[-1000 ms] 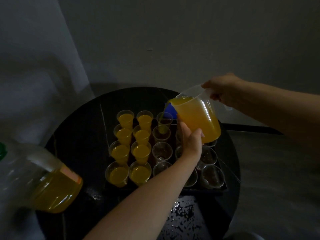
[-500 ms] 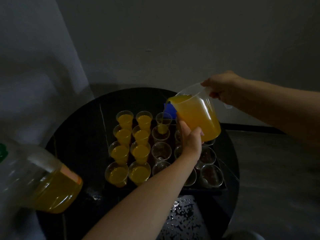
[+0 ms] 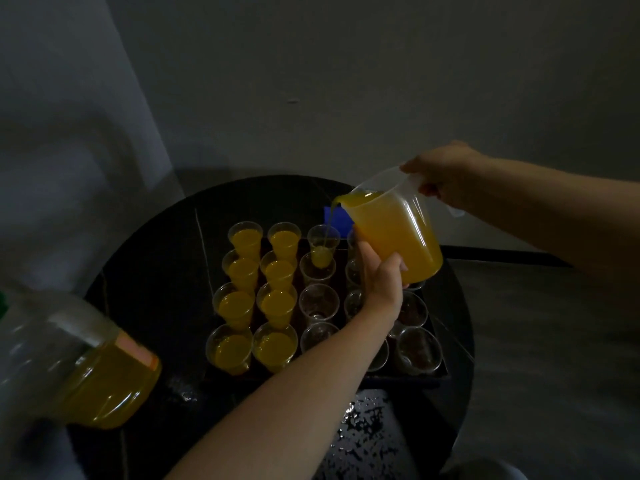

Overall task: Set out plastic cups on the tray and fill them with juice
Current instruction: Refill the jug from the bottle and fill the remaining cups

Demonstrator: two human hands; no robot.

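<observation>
Orange juice (image 3: 398, 237) runs from the jug (image 3: 388, 183) into a cup (image 3: 322, 247) at the tray's (image 3: 440, 375) far edge. The right hand (image 3: 446, 178) wraps the handle and the left hand (image 3: 381, 282) clasps the base. Next, probably: tip back before it brims.

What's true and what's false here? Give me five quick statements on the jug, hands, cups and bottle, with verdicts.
1. The clear plastic jug of orange juice is tilted, pouring into a far-row clear plastic cup. True.
2. Only the right hand touches the jug. False: the right hand grips the handle and the left hand holds the jug's lower side.
3. Eight cups in the two left columns hold juice. True.
4. The nearest third-column cup is full. False: it is empty.
5. The large clear bottle at lower left is empty. False: orange juice fills its lower part.
</observation>
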